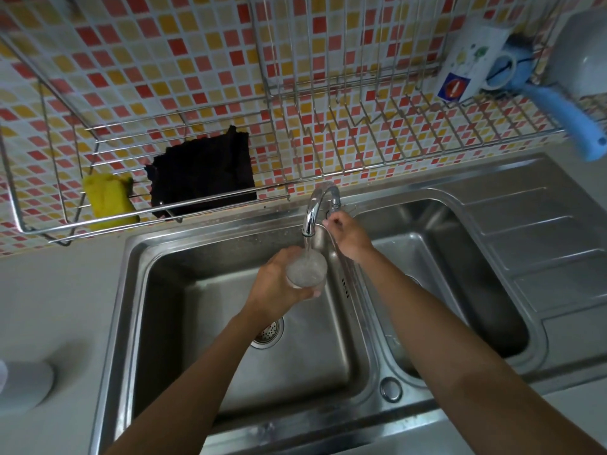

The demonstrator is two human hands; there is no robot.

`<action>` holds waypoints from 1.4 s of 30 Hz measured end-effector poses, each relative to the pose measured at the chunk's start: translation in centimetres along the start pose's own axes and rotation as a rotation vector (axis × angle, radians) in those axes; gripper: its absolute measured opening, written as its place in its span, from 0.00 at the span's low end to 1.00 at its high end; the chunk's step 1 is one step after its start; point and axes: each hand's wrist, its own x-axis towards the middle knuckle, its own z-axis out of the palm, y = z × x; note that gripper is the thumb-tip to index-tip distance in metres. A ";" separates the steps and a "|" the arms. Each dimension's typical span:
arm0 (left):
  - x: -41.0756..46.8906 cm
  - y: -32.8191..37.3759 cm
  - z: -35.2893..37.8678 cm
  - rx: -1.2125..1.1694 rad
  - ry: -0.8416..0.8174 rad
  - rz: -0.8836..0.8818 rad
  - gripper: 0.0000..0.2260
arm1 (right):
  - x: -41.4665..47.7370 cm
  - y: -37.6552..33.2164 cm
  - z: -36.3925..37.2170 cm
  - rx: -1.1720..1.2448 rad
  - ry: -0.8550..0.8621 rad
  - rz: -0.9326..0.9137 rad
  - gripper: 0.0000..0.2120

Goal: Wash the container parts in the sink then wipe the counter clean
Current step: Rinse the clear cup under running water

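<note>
Gripping a clear container (307, 270) over the sink (295, 362), the left hand (279, 287) holds it under the tap stream (308, 246) to rinse; the right hand (348, 236), at one o'clock, pinches the tap handle (335, 203), probably governing flow. A black cloth (203, 172) waits at ten o'clock.

Above your silver-grey sink (509, 231), the wall tiles (164, 60) make a red, orange, yellow and white mosaic. Up-left of the sink: 1 yellow sponge (108, 205), 1 black cloth (203, 172). Up-right: 1 blue brush (565, 119).
</note>
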 end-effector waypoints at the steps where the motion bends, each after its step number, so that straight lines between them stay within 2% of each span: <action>1: -0.1 -0.2 0.0 -0.017 0.020 -0.001 0.35 | 0.0 0.3 -0.2 0.052 0.027 0.018 0.11; 5: -0.1 -0.3 0.3 -0.035 0.015 0.031 0.36 | 0.0 1.0 -0.4 0.174 0.103 0.055 0.13; 10: 0.2 0.6 0.6 -0.073 0.053 0.063 0.36 | -0.4 0.3 -0.3 0.086 0.128 0.065 0.15; 14: 0.0 0.9 0.3 -0.074 0.061 0.071 0.37 | -2.0 0.2 -0.2 0.062 0.157 0.005 0.14; 23: -2.7 -0.3 -0.2 -0.105 0.117 0.092 0.37 | -12.6 1.6 1.9 0.064 0.305 0.136 0.16; 27: -5.4 -2.6 -1.1 -0.082 0.152 0.114 0.37 | -18.4 2.7 6.8 0.062 0.229 0.144 0.15; 30: -7.4 -5.0 -2.0 -0.018 0.118 0.120 0.36 | -22.0 3.0 10.6 -0.050 0.081 0.177 0.18; 35: -10.8 -9.1 -3.7 0.018 0.059 0.050 0.38 | -25.9 2.0 16.0 -0.243 -0.130 0.109 0.23; 38: -12.3 -11.1 -4.8 0.063 0.052 0.038 0.38 | -27.4 1.3 17.5 -0.460 -0.170 0.028 0.21; 42: -13.4 -13.7 -5.9 0.137 0.004 0.012 0.37 | -27.0 1.3 17.9 -0.637 -0.178 0.050 0.20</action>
